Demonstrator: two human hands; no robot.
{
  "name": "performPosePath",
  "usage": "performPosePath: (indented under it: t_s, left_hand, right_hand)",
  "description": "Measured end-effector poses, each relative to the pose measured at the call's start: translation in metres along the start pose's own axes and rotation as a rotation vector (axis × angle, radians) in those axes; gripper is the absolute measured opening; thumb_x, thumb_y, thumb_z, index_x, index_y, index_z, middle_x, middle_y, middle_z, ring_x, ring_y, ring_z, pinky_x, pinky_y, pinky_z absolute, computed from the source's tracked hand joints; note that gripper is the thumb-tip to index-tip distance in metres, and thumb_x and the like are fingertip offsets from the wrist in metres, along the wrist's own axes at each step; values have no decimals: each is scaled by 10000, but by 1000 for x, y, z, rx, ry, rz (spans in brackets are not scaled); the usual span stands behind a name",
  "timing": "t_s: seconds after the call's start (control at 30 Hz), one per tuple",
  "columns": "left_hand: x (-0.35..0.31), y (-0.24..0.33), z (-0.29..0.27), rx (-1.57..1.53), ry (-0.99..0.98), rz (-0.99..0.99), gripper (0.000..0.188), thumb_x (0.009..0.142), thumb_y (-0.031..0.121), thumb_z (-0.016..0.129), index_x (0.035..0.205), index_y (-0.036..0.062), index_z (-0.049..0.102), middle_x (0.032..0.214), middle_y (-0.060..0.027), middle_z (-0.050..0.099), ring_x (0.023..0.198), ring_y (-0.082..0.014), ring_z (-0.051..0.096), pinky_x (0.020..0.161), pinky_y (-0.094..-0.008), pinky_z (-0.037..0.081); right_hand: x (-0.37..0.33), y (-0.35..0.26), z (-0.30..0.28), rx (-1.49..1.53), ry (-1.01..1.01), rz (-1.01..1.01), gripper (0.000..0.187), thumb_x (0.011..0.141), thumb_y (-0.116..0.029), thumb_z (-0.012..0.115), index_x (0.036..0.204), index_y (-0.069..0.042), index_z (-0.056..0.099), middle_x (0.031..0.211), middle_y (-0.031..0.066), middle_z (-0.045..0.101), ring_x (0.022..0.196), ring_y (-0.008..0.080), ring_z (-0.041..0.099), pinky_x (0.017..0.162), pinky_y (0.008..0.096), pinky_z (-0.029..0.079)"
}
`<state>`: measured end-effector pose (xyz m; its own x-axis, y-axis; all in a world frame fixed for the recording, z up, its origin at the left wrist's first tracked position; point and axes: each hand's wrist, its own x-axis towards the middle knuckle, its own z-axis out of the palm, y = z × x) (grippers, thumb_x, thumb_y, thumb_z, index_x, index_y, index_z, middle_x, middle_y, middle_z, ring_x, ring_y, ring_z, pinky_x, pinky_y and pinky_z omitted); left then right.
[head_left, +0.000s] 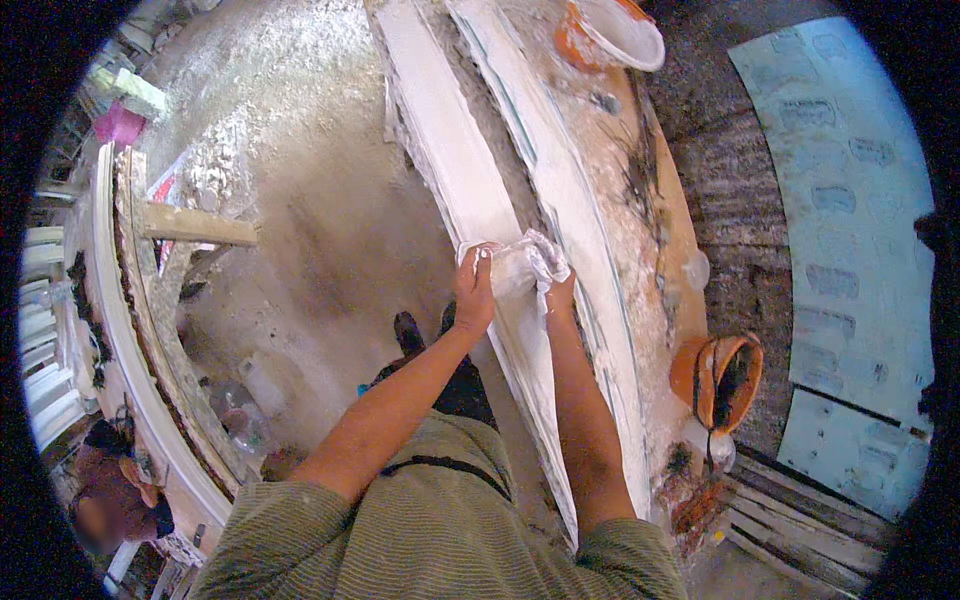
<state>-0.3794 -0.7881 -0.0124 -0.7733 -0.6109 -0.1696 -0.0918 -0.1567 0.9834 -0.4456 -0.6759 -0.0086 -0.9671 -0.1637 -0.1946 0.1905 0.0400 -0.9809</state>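
- While the left hand (476, 292) pinches one end of a crumpled white bundle (516, 268) between its thumb and fingers, the right hand (560, 292) grips the other end.
- Folds and white smears cover most of the right fingers, so I cannot tell how each one bends.
- The bundle is just above the near white strip (452, 130), between the two hands. I cannot tell if its underside touches the strip.
- Its long way goes across, from left hand to right hand, and its right end is bunched up highest.
- The near strip is long and flat. It runs from the top edge down and to the right, crossing under the bundle. The right arm hides some of its lower part.
- Beside it on the right lies a second white strip (572, 205), with a thin green line along part of it.
- Near the top right is an orange tub (578, 38), white inside and cut off by the top edge.
- Lower down on the right, an orange bucket (690, 372) has its mouth tipped to the right. It looks dark inside, and I cannot tell what is in it.
- Far off at the lower left, another person (118, 480) is blurry and partly cut off.
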Motion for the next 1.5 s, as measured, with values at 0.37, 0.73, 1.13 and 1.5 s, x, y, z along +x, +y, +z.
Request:
performPosePath:
  t_s: [0.37,0.73,1.13,1.5]
  left_hand:
    - [-246,-48,51,-34,124,17,247,954,181,438,1029,-10,575,896,-101,594,847,-170,526,795,-293,409]
    - [-493,-106,87,11,78,-17,266,964,207,421,1033,-1,572,868,-100,588,793,-157,509,734,-302,413]
    - [-743,-170,132,9,69,-2,281,963,221,426,1025,-18,561,933,-109,608,884,-175,543,826,-298,419]
    - [-950,-241,188,34,54,36,274,957,205,418,1019,-18,564,919,-167,596,864,-277,546,782,-364,413]
  right_hand:
    - [-180,50,-154,-79,-64,-108,316,844,-11,578,1158,14,572,1163,91,593,1069,161,548,945,268,396]
    - [-387,88,-310,162,-7,83,345,865,-84,559,1189,33,533,1170,121,576,1056,197,559,908,304,449]
    - [-579,151,-470,-121,-15,-41,344,871,-59,553,1209,6,538,1200,84,575,1090,160,530,946,269,386]
    - [-740,205,-626,-38,150,158,332,820,-93,630,1132,14,596,1115,70,622,1000,161,579,892,267,422]
